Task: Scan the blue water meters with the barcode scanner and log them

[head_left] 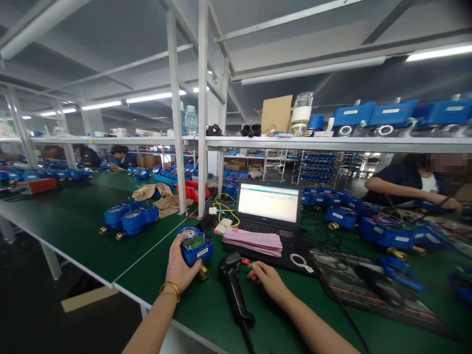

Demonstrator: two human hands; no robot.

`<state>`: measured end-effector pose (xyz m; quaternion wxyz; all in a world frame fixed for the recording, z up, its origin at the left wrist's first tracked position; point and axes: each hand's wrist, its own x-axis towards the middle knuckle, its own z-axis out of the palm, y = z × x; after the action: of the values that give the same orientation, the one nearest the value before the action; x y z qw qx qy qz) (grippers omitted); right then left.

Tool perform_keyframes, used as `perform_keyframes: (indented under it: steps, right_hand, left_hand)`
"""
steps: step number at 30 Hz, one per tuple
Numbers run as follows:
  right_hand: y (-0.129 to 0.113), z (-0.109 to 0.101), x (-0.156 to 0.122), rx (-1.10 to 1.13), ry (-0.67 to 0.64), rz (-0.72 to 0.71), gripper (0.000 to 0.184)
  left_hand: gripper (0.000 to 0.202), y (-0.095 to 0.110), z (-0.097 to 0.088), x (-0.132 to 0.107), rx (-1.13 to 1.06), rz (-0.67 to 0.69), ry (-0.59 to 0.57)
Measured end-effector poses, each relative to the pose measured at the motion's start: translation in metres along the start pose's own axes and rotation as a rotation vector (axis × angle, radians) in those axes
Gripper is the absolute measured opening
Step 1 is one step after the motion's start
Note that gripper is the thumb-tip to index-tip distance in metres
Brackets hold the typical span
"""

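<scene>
My left hand [179, 270] is wrapped round a blue water meter [196, 245] with a green display and brass fittings, which rests on the green bench [92, 231]. My right hand [266, 278] lies on the bench with its fingers stretched out, just right of a black handheld scanner [233, 287] and close to the front edge of a black laptop [271, 216]. It holds nothing. A stack of pink papers [253, 241] lies on the laptop's keyboard.
More blue meters sit at left [129, 219] and right [372, 226]. White shelf posts [202, 108] rise from the bench. A person in a dark top [409, 184] works at right; others work far left. Yellow cables [224, 212] lie behind the meter.
</scene>
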<state>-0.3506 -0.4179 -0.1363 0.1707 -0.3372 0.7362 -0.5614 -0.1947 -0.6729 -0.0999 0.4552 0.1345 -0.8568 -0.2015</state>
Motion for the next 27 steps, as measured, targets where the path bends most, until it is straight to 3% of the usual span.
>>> perform_keyframes:
  steps: [4, 8, 13, 17, 21, 27]
  right_hand:
    - [0.003, 0.001, 0.006, 0.081, 0.004, -0.002, 0.061]
    - [0.004, 0.0, 0.01, 0.11, 0.005, 0.035, 0.044]
    - [0.002, 0.0, 0.011, 0.102, 0.005, 0.068, 0.039]
    - [0.0, -0.001, 0.012, 0.089, -0.001, 0.062, 0.039]
    - [0.002, -0.001, 0.015, 0.058, -0.002, 0.028, 0.043]
    - [-0.004, 0.003, 0.005, -0.066, 0.085, -0.075, 0.054]
  left_hand:
    - [0.074, -0.005, -0.006, 0.001, 0.027, -0.009, -0.023]
    - [0.081, 0.001, -0.025, 0.014, 0.032, -0.044, -0.178]
    - [0.093, 0.018, -0.035, 0.035, 0.033, -0.055, -0.333]
    - [0.09, 0.018, -0.031, 0.026, 0.088, -0.107, -0.245]
    - [0.09, 0.007, -0.027, 0.012, 0.111, -0.075, -0.155]
    - [0.086, -0.001, -0.019, 0.012, 0.179, -0.037, -0.125]
